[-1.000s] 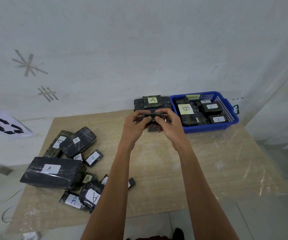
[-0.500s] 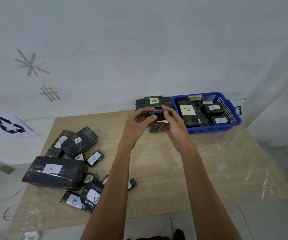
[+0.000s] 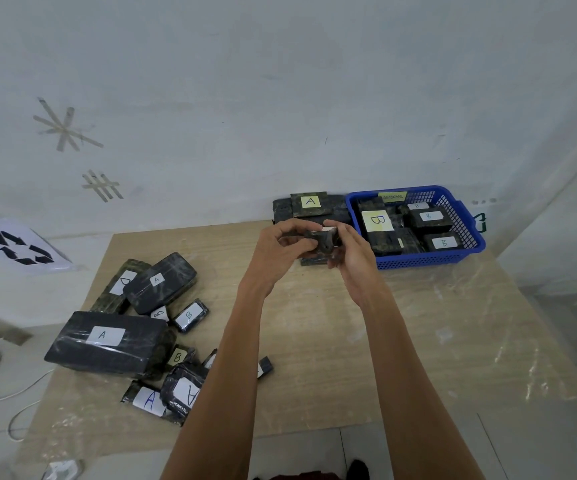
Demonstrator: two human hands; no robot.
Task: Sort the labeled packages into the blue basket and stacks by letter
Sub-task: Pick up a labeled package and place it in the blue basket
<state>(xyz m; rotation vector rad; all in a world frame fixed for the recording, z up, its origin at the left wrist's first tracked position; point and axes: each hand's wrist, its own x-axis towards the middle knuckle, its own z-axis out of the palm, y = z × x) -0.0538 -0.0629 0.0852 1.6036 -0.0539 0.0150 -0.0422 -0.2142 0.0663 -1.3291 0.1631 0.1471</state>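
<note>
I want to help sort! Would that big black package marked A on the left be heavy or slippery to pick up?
Probably heavy for you: the big A package is the bulkiest thing on the table. Its glossy plastic wrap shows glare, so it may be slippery. It looks boxy and lies flat, so it should slide, not roll.

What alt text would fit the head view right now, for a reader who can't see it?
The left hand and right hand hold a small dark package above the table, in front of the A stack and the blue basket of B-labelled packages. A pile of unsorted packages marked A, B and D lies at the table's left.
</note>
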